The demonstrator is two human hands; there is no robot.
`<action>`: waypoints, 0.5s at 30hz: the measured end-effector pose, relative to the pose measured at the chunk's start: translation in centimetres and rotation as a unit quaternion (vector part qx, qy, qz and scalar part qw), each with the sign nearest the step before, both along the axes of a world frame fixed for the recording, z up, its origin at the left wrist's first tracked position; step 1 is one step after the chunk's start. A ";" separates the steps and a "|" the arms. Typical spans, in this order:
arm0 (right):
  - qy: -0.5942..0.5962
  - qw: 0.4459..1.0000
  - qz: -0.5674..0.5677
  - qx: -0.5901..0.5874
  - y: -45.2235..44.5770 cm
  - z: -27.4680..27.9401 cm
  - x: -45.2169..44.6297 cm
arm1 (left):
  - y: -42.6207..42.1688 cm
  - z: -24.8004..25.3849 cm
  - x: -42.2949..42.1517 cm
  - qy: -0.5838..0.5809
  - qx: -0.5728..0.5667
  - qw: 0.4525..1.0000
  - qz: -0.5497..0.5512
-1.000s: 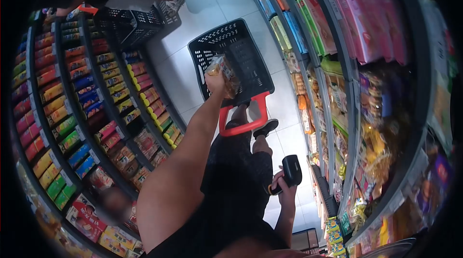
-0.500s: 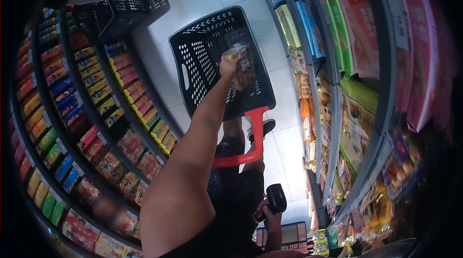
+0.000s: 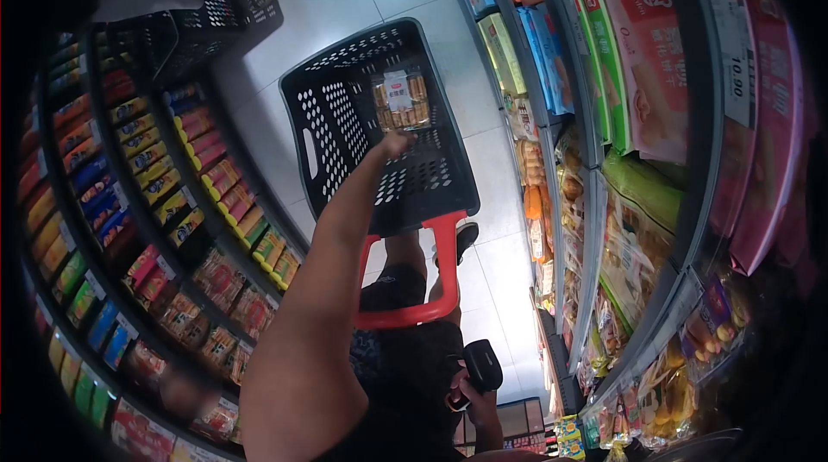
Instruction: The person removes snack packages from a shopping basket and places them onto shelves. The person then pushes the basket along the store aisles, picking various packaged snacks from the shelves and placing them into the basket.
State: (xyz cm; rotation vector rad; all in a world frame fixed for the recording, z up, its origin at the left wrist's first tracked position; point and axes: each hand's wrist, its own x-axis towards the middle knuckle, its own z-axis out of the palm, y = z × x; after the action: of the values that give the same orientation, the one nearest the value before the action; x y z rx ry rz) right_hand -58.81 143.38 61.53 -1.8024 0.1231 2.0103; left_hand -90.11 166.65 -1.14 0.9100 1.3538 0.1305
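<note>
Setting the pack [image 3: 400, 100] down well in the basket [image 3: 459, 188] meant, in our judgement, keeping it flat and label up, then lifting the fingers clear of its near edge without dragging it. It lay in the basket's far half. Our left hand [image 3: 397, 144] was right by that edge; blur left us unable to tell its spread or contact. Our right hand [image 3: 473, 395] was wrapped around the scanner [image 3: 483, 364].

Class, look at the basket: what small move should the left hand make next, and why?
Probably lift the left hand clear of the basket: the snack packet rests inside it, and the hand, at the packet's near edge, seems not to be gripping it.
</note>
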 end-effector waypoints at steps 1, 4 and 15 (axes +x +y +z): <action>0.000 1.000 0.000 0.006 -0.1 0.2 0.0 | -1.4 0.8 0.4 -0.009 0.028 0.999 -0.037; 0.001 1.000 0.001 0.022 -0.8 0.4 0.4 | -1.8 10.7 3.0 -0.003 -0.047 0.992 -0.116; 0.049 0.994 -0.020 0.098 -6.6 1.6 2.9 | -6.9 53.4 8.7 -0.037 -0.034 0.967 -0.249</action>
State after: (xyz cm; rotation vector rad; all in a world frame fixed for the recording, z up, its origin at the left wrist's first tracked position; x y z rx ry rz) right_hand -55.95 136.80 63.15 -1.5682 -0.0088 2.0077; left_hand -81.46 159.74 52.21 1.1483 1.0183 -0.2645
